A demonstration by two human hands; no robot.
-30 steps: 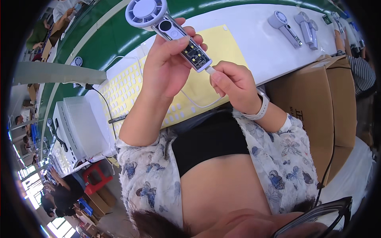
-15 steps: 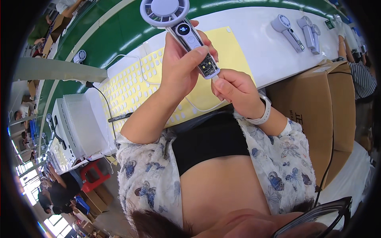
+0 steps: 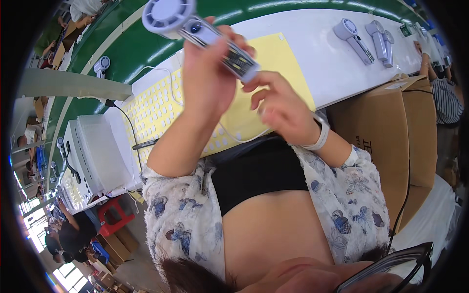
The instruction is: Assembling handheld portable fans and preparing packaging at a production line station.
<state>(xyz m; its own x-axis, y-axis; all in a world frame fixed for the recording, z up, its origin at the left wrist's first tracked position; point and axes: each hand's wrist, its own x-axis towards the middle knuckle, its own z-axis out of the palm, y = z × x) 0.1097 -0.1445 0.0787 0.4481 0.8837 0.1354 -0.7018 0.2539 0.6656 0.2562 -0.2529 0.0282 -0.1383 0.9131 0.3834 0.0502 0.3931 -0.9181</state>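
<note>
My left hand (image 3: pixel 207 80) is wrapped round the handle of a lavender handheld fan (image 3: pixel 168 15), held tilted above the table. The round fan head points to the upper left. A clear panel on the handle shows a small dark round display and circuit parts. My right hand (image 3: pixel 290 110) is close to the handle's lower end, its fingers apart and blurred by motion. Nothing shows between them. Under both hands lies a yellow sheet (image 3: pixel 278 53) with rows of white oval stickers. A white cable (image 3: pixel 228 136) crosses the sheet below my hands.
Several lavender fans (image 3: pixel 354 41) lie at the right of the white table (image 3: pixel 317 29). A large cardboard box (image 3: pixel 381 117) stands at my right. Leftward are a black pen (image 3: pixel 145 144), a stack of translucent sheets (image 3: pixel 100 151) and a grey post (image 3: pixel 73 85). Other people work farther off.
My left hand has moved the fan up and left, tilting it more. My right hand has come away from the fan's lower end, where it pinched the white cable's end; its fingers have opened.
</note>
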